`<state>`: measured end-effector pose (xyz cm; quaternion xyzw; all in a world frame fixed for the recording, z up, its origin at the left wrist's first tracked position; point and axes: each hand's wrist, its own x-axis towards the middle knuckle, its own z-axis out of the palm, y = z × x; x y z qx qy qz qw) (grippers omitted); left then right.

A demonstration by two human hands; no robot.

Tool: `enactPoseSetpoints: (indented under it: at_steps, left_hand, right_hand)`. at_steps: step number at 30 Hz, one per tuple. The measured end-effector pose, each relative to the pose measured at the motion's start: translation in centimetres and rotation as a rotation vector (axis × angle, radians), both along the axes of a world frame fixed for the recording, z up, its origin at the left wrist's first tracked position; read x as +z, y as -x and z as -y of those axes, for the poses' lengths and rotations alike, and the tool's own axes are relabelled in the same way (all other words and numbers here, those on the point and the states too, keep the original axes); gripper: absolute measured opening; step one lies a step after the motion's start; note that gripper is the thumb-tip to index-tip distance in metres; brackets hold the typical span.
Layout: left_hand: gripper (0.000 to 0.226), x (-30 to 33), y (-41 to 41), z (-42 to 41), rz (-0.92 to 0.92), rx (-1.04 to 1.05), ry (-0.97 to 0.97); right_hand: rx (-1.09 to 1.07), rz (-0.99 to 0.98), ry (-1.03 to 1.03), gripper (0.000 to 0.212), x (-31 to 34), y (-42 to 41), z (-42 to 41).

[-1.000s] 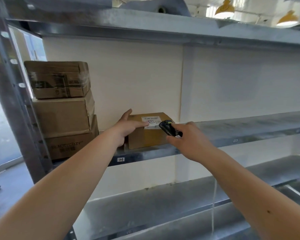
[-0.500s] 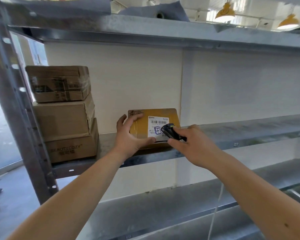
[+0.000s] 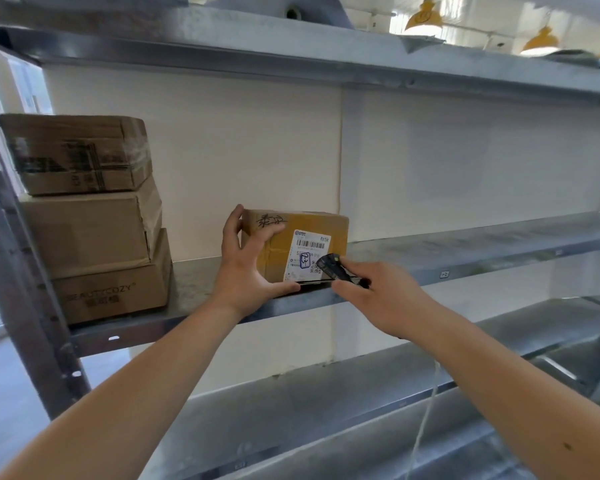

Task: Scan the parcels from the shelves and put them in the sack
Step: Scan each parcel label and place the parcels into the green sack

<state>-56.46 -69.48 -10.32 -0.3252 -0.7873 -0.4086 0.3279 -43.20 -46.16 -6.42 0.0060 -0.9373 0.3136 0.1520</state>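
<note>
A small brown cardboard parcel (image 3: 329, 230) stands tipped up on its edge on the middle metal shelf (image 3: 465, 251), its white barcode label (image 3: 307, 252) facing me. My left hand (image 3: 246, 268) grips the parcel's left side, fingers over the top corner and thumb under the bottom edge. My right hand (image 3: 378, 299) holds a small black scanner (image 3: 333, 266) whose head points at the label from a few centimetres away. No sack is in view.
Three stacked cardboard boxes (image 3: 90, 216) stand at the shelf's left end beside the grey upright post (image 3: 21, 271). Another shelf (image 3: 291, 46) runs above and a lower shelf (image 3: 326, 403) below. A thin white cord (image 3: 426, 417) hangs from my right hand.
My left hand has tipped the parcel up from lying flat so that its label faces me. My right hand with the scanner has stayed close in front of the label.
</note>
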Motion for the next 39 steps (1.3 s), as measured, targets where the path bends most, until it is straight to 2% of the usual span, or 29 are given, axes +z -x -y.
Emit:
enactPoseSetpoints:
  at_steps: [7,11,19,25,33,39]
  left_hand:
    - [0.102,-0.1,0.3,-0.2,-0.062,0.017,0.036]
    - [0.102,-0.3,0.2,-0.3,-0.083,0.049,0.059]
    - [0.104,-0.4,0.3,-0.3,-0.061,0.061,0.058]
    - [0.107,-0.5,0.3,-0.2,-0.062,0.055,0.062]
    - [0.112,0.0,-0.7,-1.4,-0.010,-0.045,0.017]
    - [0.107,0.4,-2.0,-5.9,0.033,-0.185,-0.023]
  right_hand:
    - [0.019,0.096,0.027,0.039,0.1,-0.7,-0.9]
    - [0.008,0.151,0.005,0.042,0.0,-0.7,-1.1]
    - [0.008,0.251,-0.179,0.049,-0.2,-1.6,-0.3]
    - [-0.003,0.253,-0.220,0.050,-0.1,-2.0,-0.1]
    - [-0.044,0.165,-0.032,0.038,-1.4,-2.4,-0.8]
    - [-0.176,0.105,0.005,0.044,-1.2,-4.7,-3.5]
